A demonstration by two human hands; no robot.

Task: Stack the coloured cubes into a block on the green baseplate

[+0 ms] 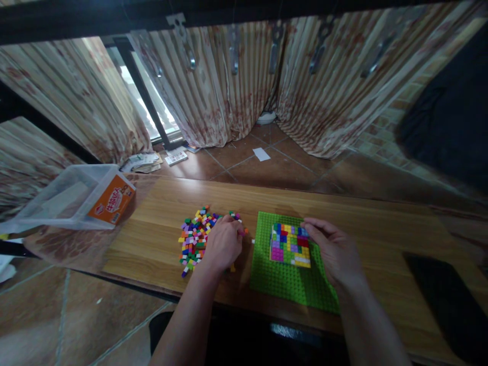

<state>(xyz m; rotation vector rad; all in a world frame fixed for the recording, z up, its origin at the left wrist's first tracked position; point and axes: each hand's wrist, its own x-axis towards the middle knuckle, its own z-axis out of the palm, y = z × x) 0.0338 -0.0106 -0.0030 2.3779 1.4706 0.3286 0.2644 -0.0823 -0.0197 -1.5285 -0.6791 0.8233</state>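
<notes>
Wooden table (152, 244), lower frame: left hand (224, 243) curled over loose bricks (194, 239), right hand (337, 251) at brick block (290, 246); cannot tell grasps.

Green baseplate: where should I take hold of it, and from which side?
Probably by the near-left corner of the green baseplate, coming from the near side: it lies thin and flat, studs there are bare, the brick block sits farther in, and the right hand covers part of its right side.

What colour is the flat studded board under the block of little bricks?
The board is bright green; it shows best in the head view.
</notes>
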